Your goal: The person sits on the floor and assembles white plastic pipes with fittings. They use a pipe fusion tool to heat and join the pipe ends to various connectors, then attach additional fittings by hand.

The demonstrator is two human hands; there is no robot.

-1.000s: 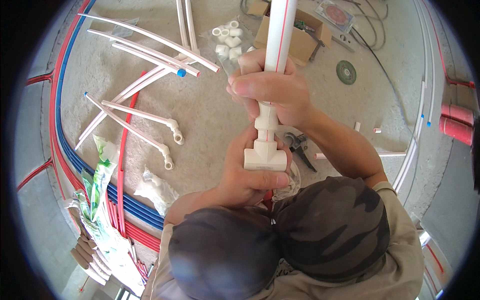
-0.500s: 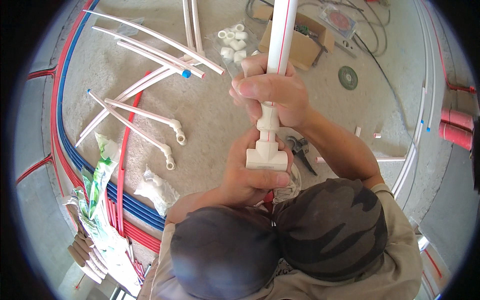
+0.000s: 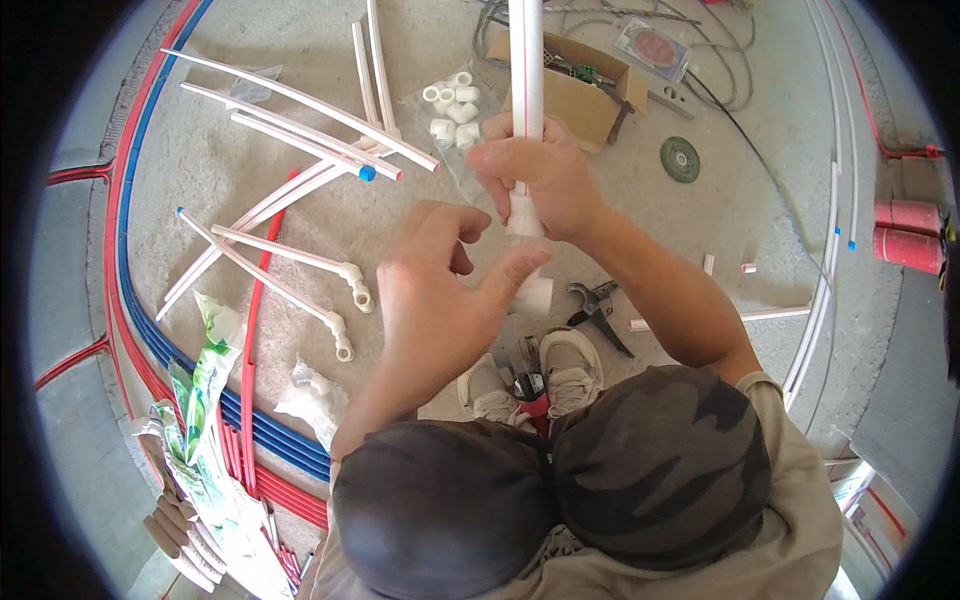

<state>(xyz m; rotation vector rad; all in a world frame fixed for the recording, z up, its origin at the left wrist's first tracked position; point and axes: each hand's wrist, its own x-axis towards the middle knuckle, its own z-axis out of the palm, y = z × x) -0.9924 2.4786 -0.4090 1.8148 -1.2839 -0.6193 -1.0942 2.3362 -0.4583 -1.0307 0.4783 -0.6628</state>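
My right hand (image 3: pixel 545 180) is wrapped round a white plastic pipe (image 3: pixel 526 80) with a red stripe, just above its lower end. Below that grip sit a white coupling (image 3: pixel 524 215) and a white tee fitting (image 3: pixel 535 295), joined to the pipe in one line. To the left of the fittings is my left hand (image 3: pixel 440 285), its fingers bent and its thumb spread apart with nothing between them. The thumb tip overlaps the fittings in view; whether it touches them I cannot tell. Part of the tee is hidden behind this thumb.
Several white pipes (image 3: pixel 300 110) lie on the concrete floor at left, near red and blue tubing (image 3: pixel 270 430). A bag of white elbows (image 3: pixel 455 110), a cardboard box (image 3: pixel 590 110) and a grinding disc (image 3: pixel 680 159) lie farther off. A black pipe cutter (image 3: pixel 598 312) is by my shoes (image 3: pixel 570 375).
My left hand has let go of the tee and moved up and left, its fingers opening. The pipe and fittings have shifted slightly left, and the tee has turned. My right hand keeps its grip.
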